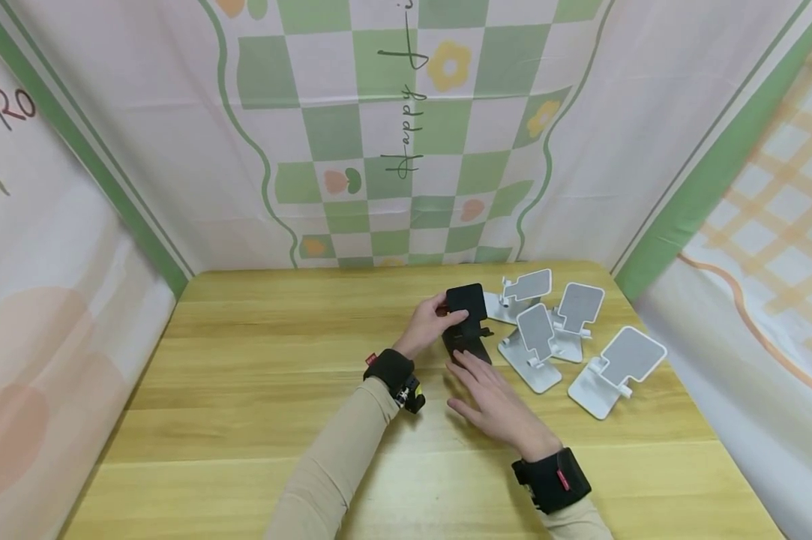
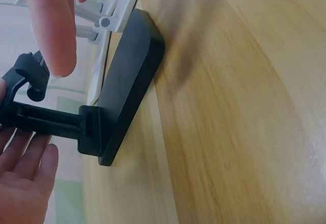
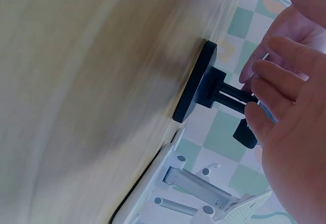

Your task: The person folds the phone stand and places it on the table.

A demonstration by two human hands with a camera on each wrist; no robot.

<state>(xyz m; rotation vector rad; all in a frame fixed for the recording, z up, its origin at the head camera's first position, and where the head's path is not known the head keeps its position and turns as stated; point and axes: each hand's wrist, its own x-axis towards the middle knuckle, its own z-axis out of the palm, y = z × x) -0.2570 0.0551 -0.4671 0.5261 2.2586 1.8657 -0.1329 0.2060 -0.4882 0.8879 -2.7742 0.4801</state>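
A person's two bare hands work at a black folding stand (image 1: 467, 301) on a wooden table (image 1: 244, 375), right of the middle and nearer the far edge. The stand is upright, base downward, its flat square plate raised on a slotted arm. The left hand (image 1: 427, 328) pinches the plate, thumb across the front and fingers behind. The right hand (image 1: 498, 403) is held beside the base, on the side toward the near edge, fingers extended and slightly spread; whether they touch the stand, I cannot tell. Four white stands (image 1: 633, 355) with grey pads stand unfolded between the black one and the right edge, grouped toward the far right corner. Past the far edge hangs a green-and-white checked cloth (image 1: 382, 135). Both wrists wear black bands (image 1: 552, 480).
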